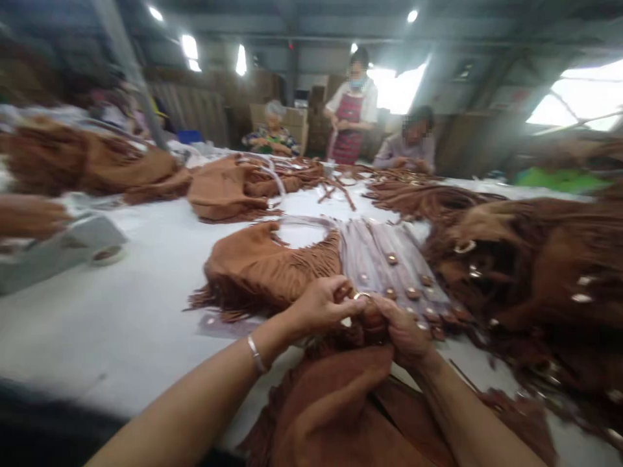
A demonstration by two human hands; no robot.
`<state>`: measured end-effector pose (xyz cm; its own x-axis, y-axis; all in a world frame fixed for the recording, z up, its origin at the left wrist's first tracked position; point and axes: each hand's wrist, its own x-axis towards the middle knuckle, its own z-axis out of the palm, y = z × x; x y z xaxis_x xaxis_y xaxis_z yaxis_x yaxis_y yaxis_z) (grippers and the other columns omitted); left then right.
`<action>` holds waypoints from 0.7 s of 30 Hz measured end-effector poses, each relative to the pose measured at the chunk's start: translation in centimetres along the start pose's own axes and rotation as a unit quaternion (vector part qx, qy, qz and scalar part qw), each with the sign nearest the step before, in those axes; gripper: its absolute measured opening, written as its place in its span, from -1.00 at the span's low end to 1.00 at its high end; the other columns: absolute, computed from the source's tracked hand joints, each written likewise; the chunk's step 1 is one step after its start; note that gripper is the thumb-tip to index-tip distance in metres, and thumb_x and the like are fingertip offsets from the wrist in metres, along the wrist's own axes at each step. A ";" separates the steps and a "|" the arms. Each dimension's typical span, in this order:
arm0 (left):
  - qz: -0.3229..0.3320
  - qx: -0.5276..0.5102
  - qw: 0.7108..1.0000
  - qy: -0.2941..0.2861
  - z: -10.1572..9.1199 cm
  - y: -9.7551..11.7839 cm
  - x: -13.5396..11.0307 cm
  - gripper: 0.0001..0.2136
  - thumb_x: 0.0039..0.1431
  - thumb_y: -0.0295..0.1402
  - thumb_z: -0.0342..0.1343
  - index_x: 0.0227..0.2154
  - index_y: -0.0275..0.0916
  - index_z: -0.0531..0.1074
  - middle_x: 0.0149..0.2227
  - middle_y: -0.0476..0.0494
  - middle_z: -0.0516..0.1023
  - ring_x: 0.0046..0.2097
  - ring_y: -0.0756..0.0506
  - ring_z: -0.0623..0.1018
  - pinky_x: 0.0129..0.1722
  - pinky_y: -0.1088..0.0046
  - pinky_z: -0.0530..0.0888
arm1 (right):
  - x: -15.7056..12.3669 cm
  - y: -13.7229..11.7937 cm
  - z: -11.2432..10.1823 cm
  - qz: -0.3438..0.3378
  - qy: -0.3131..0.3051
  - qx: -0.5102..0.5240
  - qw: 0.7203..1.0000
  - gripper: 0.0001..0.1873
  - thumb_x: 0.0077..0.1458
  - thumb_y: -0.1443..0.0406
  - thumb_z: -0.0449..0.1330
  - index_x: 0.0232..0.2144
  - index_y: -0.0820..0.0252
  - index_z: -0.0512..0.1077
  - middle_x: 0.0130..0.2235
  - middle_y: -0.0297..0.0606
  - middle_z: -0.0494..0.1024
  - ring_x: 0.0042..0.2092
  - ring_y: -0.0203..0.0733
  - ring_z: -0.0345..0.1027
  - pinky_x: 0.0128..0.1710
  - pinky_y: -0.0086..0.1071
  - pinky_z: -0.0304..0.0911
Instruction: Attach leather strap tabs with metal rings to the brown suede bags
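A brown suede bag lies in front of me, its upper end raised between my hands. My left hand has its fingers closed in a pinch at a shiny metal ring on that end. My right hand is wrapped round the brown strap tab beside the ring. The fingers hide part of the ring and tab. Just beyond them rests a fringed brown bag with a pale wrapped handle. Right of it lie several plastic-wrapped straps with brown ends and metal fittings.
Dark brown bags with metal rings are heaped on the right. More brown bags lie farther back. A grey box and a small round dish stand left on the white table. Several people, one in a checked apron, are beyond it.
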<state>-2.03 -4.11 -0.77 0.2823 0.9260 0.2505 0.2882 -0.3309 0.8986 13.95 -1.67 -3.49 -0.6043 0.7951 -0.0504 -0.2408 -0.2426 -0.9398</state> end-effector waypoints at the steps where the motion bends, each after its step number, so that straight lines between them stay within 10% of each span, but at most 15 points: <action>1: 0.019 0.018 1.000 -0.017 0.7 -0.2 0.4 -0.69 0.07 -0.14 0.12 -0.42 -0.35 0.30 -0.57 0.09 0.11 -0.52 0.10 0.13 -0.55 0.56 0.09 | -1.0 -0.1 -1.3 -0.005 0.029 0.005 1.000 -0.62 0.08 0.06 0.16 -0.27 0.32 0.36 -0.36 -0.25 0.42 -0.38 -0.29 0.33 -0.36 -0.40 0.33; 12: 0.088 0.151 0.979 -0.100 -1.2 -0.1 -0.6 -0.75 0.22 -0.28 -0.05 -0.12 -0.31 0.34 -0.29 -0.10 0.40 -0.26 0.00 0.39 -0.24 0.56 0.28 | -1.9 -2.2 -1.9 -0.020 -0.042 -0.111 0.993 -0.59 0.16 0.08 0.06 -0.45 0.37 0.37 -0.50 -0.26 0.39 -0.50 -0.38 0.24 -0.50 -0.57 0.17; 21: 0.019 0.005 0.984 -0.179 -1.8 0.1 -1.5 -0.75 0.15 -0.25 0.05 -0.20 -0.33 0.40 -0.31 -0.06 0.39 -0.31 0.01 0.36 -0.30 0.59 0.29 | -2.1 -2.9 -1.6 -0.020 -0.102 -0.191 0.976 -0.59 0.19 0.12 0.04 -0.46 0.39 0.39 -0.52 -0.27 0.36 -0.51 -0.40 0.20 -0.47 -0.56 0.14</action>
<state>-4.08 -5.23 -0.39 0.5968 0.7901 0.1400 0.2793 -0.3681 0.8869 17.07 -1.75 -1.23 -0.7480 0.6633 0.0211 0.0101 0.0431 -0.9990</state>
